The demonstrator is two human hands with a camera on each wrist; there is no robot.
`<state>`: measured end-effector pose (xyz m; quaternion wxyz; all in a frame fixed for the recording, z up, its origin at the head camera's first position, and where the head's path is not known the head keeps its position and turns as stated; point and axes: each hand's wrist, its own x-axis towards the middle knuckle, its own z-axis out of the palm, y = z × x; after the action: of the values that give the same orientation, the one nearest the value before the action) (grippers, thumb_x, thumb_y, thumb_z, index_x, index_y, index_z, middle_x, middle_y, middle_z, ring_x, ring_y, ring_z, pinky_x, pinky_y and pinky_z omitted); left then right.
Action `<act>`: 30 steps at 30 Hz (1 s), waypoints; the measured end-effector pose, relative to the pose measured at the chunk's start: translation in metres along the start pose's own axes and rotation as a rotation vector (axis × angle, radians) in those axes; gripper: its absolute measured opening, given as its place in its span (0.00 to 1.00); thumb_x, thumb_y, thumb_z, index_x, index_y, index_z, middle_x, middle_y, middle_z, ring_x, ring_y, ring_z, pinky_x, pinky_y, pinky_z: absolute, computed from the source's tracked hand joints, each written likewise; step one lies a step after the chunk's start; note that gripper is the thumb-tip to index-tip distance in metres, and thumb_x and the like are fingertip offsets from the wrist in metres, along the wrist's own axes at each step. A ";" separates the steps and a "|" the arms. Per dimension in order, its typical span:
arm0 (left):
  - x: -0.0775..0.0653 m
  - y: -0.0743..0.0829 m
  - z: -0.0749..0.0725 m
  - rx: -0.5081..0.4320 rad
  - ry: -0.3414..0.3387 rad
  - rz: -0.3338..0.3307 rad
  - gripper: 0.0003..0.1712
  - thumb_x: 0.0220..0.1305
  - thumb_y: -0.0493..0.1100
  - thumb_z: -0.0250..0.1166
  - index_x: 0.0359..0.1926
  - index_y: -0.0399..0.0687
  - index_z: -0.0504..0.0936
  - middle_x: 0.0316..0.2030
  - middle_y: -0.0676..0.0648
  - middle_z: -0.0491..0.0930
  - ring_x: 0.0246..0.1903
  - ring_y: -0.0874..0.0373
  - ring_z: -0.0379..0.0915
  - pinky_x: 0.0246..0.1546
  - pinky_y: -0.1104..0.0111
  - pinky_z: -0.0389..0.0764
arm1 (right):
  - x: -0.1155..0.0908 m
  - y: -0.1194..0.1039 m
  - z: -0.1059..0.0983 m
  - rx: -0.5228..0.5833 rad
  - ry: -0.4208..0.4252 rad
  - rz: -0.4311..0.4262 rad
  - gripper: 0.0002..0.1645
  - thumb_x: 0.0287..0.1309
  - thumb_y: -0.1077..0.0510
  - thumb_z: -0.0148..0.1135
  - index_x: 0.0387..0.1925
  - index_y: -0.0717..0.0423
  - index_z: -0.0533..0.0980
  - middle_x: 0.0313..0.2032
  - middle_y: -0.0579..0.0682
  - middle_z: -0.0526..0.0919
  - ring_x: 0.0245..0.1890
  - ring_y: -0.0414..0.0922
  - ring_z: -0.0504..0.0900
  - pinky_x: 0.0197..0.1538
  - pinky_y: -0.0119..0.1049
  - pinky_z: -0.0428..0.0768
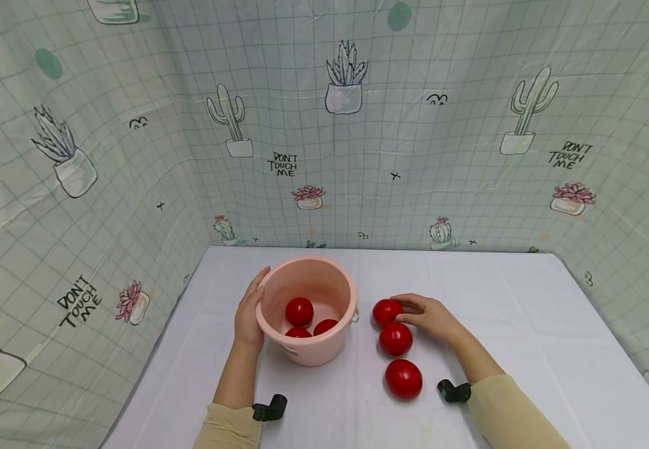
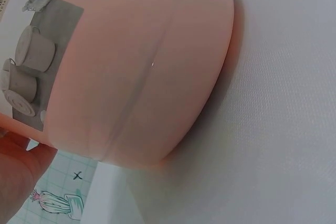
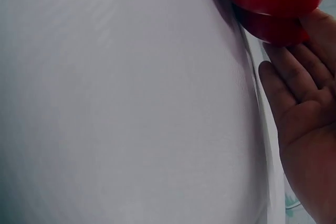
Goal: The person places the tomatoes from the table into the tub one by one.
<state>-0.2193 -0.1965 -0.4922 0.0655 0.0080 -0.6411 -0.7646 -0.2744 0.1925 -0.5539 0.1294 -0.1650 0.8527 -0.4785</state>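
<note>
A pink bucket [image 1: 332,343] stands left of the middle of the table, with several glossy red balls inside, one [image 1: 299,311] in plain sight. My left hand [image 1: 249,318] holds the bucket's left side, fingertips up at the rim; the left wrist view shows the bucket's wall [image 2: 126,77] close up. To the right of the bucket, my right hand [image 1: 430,317] grips a red ball [image 1: 385,312], its thumb on the near side and fingers at the far side. Another red ball [image 1: 395,339] sits right against that one, and a third [image 1: 404,380] lies nearer to me.
A white cloth [image 1: 498,299] covers the table. Behind and at both sides hangs a checked curtain [image 1: 392,137] printed with cactus drawings. A black wrist camera [image 1: 270,408] sits on the left wrist, another [image 1: 453,391] on the right. The bucket carries a picture label [image 2: 37,56].
</note>
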 end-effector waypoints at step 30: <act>-0.001 0.000 -0.001 0.031 0.009 0.008 0.27 0.75 0.50 0.38 0.70 0.65 0.67 0.71 0.56 0.66 0.73 0.59 0.55 0.75 0.53 0.57 | 0.029 -0.064 -0.041 -0.042 0.016 -0.041 0.34 0.57 0.41 0.67 0.65 0.43 0.73 0.59 0.50 0.81 0.61 0.50 0.79 0.60 0.48 0.80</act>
<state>-0.2186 -0.1976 -0.4925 0.0714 0.0099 -0.6525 -0.7544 -0.3067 0.1818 -0.4801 0.1094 -0.1814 0.8600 -0.4643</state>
